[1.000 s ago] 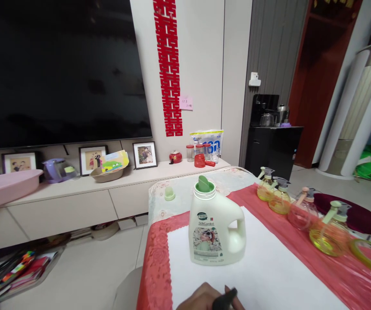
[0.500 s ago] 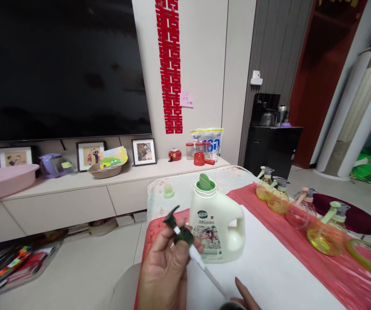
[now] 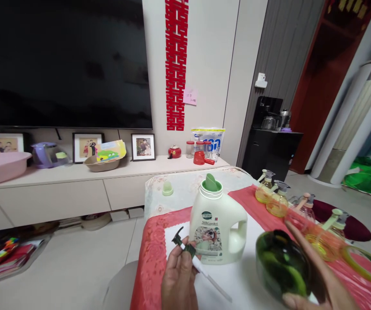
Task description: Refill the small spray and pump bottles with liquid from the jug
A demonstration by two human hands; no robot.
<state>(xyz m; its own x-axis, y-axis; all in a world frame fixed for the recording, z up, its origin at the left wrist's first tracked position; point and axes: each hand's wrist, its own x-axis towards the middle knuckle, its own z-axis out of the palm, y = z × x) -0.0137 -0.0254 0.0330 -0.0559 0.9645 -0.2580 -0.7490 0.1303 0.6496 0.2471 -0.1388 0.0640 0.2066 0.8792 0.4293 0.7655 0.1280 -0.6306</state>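
My left hand (image 3: 182, 271) is closed round a dark green pump head (image 3: 185, 245), whose white dip tube (image 3: 216, 287) slants down to the right. On the right, my right hand (image 3: 322, 275) grips a round dark green see-through bottle (image 3: 280, 267) above the white sheet. Behind my hands stands a pale green detergent jug (image 3: 219, 224) with its neck uncapped and a green spout showing inside. Its light green cap (image 3: 167, 188) sits on the flowered cloth at the back left. The two hands are apart.
Several pump bottles (image 3: 277, 200) with yellow or clear bodies line the table's right side, on red cloth (image 3: 246, 196). A yellow tape roll (image 3: 363, 267) lies near them. Beyond the table, a low cabinet (image 3: 69, 191) holds photo frames, a pink basin (image 3: 4, 168) and jars.
My right hand has risen from the bottom edge and moved right, bringing the green bottle into view. The pump head is now lower, its tube clear of the bottle. The camera has shifted slightly.
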